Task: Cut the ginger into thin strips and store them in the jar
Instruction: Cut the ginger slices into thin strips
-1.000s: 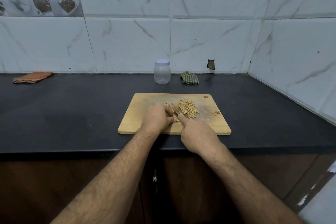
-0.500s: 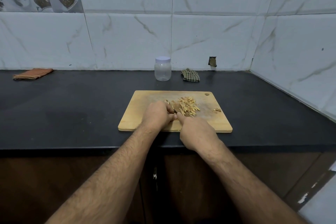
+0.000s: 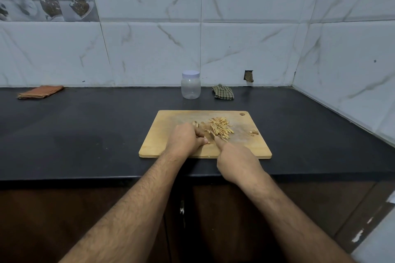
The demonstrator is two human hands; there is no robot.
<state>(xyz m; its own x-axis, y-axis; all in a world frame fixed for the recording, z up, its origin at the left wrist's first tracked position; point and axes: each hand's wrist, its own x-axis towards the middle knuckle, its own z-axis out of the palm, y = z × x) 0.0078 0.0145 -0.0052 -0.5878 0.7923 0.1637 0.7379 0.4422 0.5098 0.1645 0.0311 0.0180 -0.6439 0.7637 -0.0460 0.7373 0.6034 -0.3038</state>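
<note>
Left hand curled on ginger, right hand gripping knife.

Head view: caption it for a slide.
Two hands cutting ginger into pale thin strips on a wooden cutting board; lidded clear plastic jar behind.

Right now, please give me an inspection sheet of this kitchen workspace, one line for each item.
Surface: dark countertop, wooden cutting board near its front edge.
Job's things: ginger strips piled on the board; clear jar at the wall, lid on, looks empty.
Clutter: orange cloth far left; checked cloth beside the jar; small scraps on the board.
Hands: left hand curled on a ginger piece; right hand curled as on a knife, blade mostly hidden.
Cables: nothing seen.
Surroundings: marble-look wall tiles, small hole.
</note>
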